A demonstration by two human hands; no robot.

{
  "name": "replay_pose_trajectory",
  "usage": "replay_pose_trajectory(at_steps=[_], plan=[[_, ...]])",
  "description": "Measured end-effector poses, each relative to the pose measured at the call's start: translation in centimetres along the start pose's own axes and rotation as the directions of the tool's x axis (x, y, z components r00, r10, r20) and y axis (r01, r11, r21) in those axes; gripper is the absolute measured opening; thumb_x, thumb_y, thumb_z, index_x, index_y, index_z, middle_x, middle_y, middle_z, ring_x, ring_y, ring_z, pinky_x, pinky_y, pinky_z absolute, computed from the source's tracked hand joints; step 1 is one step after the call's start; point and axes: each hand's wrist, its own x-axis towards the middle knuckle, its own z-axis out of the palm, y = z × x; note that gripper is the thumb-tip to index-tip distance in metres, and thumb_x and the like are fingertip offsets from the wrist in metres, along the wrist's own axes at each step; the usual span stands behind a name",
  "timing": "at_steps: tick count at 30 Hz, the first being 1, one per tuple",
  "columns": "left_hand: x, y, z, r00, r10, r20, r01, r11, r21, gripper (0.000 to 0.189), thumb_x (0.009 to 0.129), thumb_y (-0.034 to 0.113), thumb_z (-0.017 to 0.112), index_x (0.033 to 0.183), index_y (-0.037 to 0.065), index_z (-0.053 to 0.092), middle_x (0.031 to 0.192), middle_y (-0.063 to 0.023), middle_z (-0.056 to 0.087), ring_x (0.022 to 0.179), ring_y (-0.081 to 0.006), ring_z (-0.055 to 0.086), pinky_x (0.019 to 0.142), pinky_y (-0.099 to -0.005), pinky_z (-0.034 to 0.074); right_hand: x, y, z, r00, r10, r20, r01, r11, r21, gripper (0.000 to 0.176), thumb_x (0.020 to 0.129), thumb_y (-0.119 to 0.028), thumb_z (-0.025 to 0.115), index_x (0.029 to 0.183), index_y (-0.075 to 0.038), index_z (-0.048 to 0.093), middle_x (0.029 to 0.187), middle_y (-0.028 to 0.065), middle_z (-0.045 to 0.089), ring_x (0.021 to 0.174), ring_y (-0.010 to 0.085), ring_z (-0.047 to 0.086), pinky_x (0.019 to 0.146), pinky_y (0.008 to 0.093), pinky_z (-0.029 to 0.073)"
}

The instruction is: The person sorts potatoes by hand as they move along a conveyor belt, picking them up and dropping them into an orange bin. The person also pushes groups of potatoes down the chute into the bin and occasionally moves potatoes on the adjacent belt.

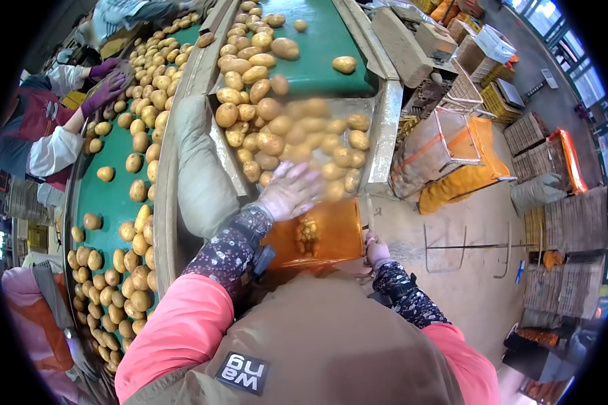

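Potatoes crowd the metal chute at the end of a green belt; some are blurred by motion. My left hand lies over the chute's lower lip, fingers spread, beside the potatoes and holding none. Below the chute hangs an orange mesh bag, its mouth open, with several potatoes down inside. At the bag's right edge, my right hand is closed on the rim. Part of the bag is hidden by my body.
A second green belt with potatoes runs at the left, where a co-worker's purple-gloved hands reach over it. A grey padded cushion flanks the chute. Wire frames with bags and stacked crates stand right.
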Motion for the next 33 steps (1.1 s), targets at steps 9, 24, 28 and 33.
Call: replay_pose_trajectory(at_steps=[9, 24, 28, 33], plan=[[-1.1, 0.9, -0.9, 0.950, -0.269, 0.157, 0.260, 0.963, 0.073, 0.056, 0.090, 0.037, 0.054, 0.144, 0.024, 0.044, 0.150, -0.0112, 0.039, 0.145, -0.0392, 0.021, 0.113, -0.0695, 0.007, -10.5, -23.7, -3.0, 0.810, -0.586, -0.015, 0.458, 0.648, -0.608, 0.057, 0.084, -0.019, 0.066, 0.136, -0.002, 0.048, 0.124, 0.0232, 0.057, 0.119, 0.0417, 0.053, 0.103, 0.0477, 0.043], [0.4, 1.4, -3.8, 0.844, -0.486, 0.228, 0.466, 0.874, 0.137, 0.067, 0.083, 0.054, 0.062, 0.142, 0.026, 0.047, 0.158, -0.0138, 0.027, 0.146, -0.0483, 0.011, 0.111, -0.0729, 0.007, -4.1, -37.1, 4.1, 0.635, -0.738, 0.228, 0.706, 0.435, -0.559, 0.037, 0.083, -0.011, 0.061, 0.118, 0.000, 0.057, 0.142, 0.0315, 0.041, 0.129, 0.0443, 0.044, 0.106, 0.0472, 0.041], [-0.8, 1.4, -3.2, 0.900, -0.364, 0.239, 0.339, 0.930, 0.140, 0.061, 0.085, 0.051, 0.061, 0.139, 0.025, 0.050, 0.154, -0.0114, 0.032, 0.145, -0.0452, 0.018, 0.107, -0.0771, 0.009, -3.3, -38.3, 3.7, 0.602, -0.754, 0.262, 0.741, 0.406, -0.534, 0.034, 0.081, -0.026, 0.066, 0.109, -0.008, 0.065, 0.132, 0.0257, 0.052, 0.129, 0.0406, 0.047, 0.108, 0.0476, 0.039], [-0.9, 1.8, -3.9, 0.921, -0.180, 0.346, 0.178, 0.983, 0.038, 0.062, 0.089, 0.049, 0.056, 0.143, 0.021, 0.043, 0.149, -0.0087, 0.041, 0.145, -0.0317, 0.026, 0.110, -0.0755, -0.001, -2.7, -42.6, 2.8, 0.414, -0.910, -0.016, 0.804, 0.374, -0.462, 0.045, 0.080, -0.024, 0.068, 0.122, -0.010, 0.060, 0.145, 0.0296, 0.040, 0.133, 0.0430, 0.041, 0.111, 0.0474, 0.035]])
